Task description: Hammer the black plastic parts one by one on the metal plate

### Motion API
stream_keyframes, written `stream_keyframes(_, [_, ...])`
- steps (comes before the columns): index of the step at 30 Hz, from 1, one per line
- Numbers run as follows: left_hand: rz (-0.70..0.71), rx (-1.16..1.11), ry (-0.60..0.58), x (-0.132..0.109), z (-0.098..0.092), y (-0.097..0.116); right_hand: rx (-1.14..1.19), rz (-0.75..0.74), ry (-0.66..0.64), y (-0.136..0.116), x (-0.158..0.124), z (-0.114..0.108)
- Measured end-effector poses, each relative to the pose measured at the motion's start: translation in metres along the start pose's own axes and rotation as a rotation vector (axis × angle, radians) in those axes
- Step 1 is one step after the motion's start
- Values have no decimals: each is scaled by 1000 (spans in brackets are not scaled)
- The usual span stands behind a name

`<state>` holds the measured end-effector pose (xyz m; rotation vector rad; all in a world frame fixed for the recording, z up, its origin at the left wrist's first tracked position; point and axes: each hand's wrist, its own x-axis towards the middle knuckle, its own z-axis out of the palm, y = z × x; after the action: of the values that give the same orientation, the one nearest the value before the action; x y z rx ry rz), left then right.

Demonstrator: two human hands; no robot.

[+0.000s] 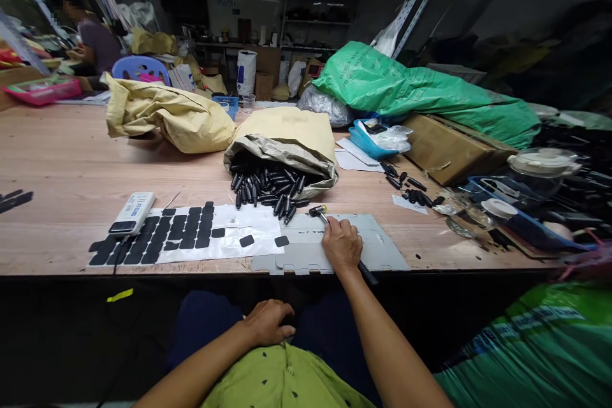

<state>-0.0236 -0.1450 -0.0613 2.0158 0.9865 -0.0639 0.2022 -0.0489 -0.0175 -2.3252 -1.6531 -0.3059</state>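
A small hammer (368, 274) is held in my right hand (343, 243), its fingers wrapped round the shaft. The hammer's head, with a yellow face, points away from me over a grey board (377, 245), and its black handle reaches past the table edge. My left hand (271, 322) lies on my lap with thumb and fingers apart, holding nothing. Black tapered pieces (272, 188) spill out of a yellow woven sack (291, 124) just beyond the board. To the left, black rounded-square pads (191, 229) lie in rows on a white sheet (248, 223).
A white device (136, 210) with a cable rests on the pads. Another yellow sack (167, 111) lies behind. At right stand a cardboard box (454, 146), a green sack (406, 89), a blue basket (370, 143) and a clear jar (540, 169). A person (98, 41) sits far left.
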Motion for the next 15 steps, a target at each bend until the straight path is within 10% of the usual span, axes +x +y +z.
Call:
stream_keyframes(3, [258, -119, 124, -3, -38, 31, -3, -2, 3, 0, 0, -1])
stream_keyframes(6, [323, -250, 487, 7, -90, 42, -4, 0, 1, 0, -1, -1])
stream_keyframes(11, [-204, -165, 1069, 39, -178, -3, 3, -1, 6, 0, 0, 0])
stream_keyframes(15, [-595, 5, 1049, 51, -211, -36, 8, 0, -1, 0, 1, 0])
